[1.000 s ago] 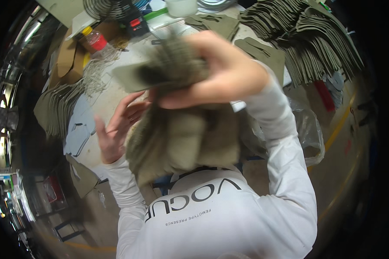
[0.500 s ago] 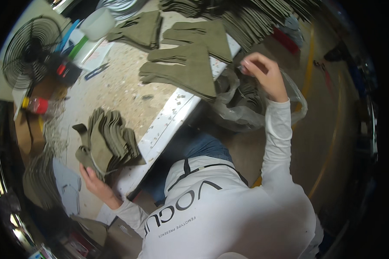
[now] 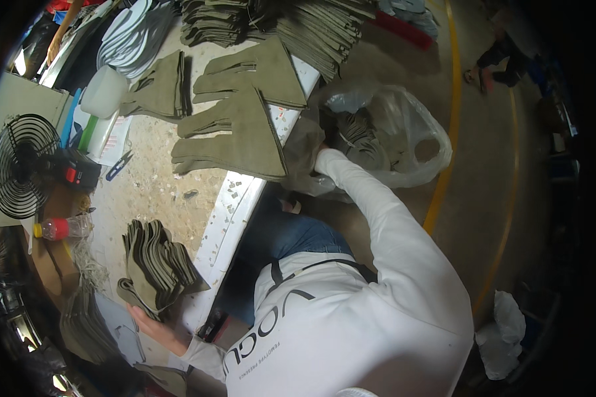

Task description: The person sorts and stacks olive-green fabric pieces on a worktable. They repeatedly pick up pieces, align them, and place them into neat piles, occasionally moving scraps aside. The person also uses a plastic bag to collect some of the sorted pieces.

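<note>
A bundle of curved olive cut pieces (image 3: 159,264) stands on the near left of the worktable. My left hand (image 3: 153,327) rests against its near end, fingers stretched out along the lower edge. My right arm reaches out to a clear plastic bag (image 3: 410,175) beyond the table's right edge. At the bag's near side, my right hand (image 3: 320,161) shows only in part; its fingers are hidden. More olive pieces (image 3: 359,140) lie inside the bag. Close to that hand, stacked olive glove-shaped pieces (image 3: 235,135) lie along the table edge.
Along the left are a black fan (image 3: 23,165), a bottle with a yellow cap (image 3: 63,228), blue snips (image 3: 119,165) and a white tub (image 3: 104,91). Large olive piles (image 3: 318,33) stand at the back. Another person's arm (image 3: 63,30) shows far left; someone sits far right.
My right hand has gone from raised above the bag down to its near side, where the fingers disappear. My left hand stays at the bundle, whose front piece now lies closer in. The view has shifted.
</note>
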Tool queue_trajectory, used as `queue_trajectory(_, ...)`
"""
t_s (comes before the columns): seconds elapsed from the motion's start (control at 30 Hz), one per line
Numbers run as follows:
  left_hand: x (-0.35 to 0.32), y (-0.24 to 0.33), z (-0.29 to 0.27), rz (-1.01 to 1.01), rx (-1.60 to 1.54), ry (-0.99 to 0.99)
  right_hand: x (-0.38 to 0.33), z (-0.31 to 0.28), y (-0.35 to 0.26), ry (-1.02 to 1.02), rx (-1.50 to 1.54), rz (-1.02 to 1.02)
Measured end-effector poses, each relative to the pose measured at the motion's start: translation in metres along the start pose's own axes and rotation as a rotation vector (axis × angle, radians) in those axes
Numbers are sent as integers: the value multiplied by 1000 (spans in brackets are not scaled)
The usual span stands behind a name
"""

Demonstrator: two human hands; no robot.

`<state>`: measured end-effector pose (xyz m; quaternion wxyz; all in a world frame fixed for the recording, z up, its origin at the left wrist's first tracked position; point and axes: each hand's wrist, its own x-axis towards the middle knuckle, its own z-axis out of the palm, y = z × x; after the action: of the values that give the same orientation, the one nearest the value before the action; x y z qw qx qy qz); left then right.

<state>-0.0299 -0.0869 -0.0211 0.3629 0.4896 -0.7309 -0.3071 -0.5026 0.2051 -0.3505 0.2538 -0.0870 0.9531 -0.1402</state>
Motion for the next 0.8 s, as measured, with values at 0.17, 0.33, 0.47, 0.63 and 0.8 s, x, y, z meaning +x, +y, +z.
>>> queue_trajectory(0.17,4,-21,-6,111,98,7,-1,17,-5,-32,-20,34)
queue_trajectory(0.33,5,-35,-11,576,429,-8,-1,19,-13,-35,-15,10)
queue_trajectory(0.47,6,-29,-6,90,65,12,-8,21,-8,-36,-12,-6)
queue_trajectory(0.63,-1,-14,-1,132,170,47,-21,19,7,-44,-17,-25)
queue_trajectory(0.8,-10,3,5,43,37,57,-27,17,12,-54,-36,-37)
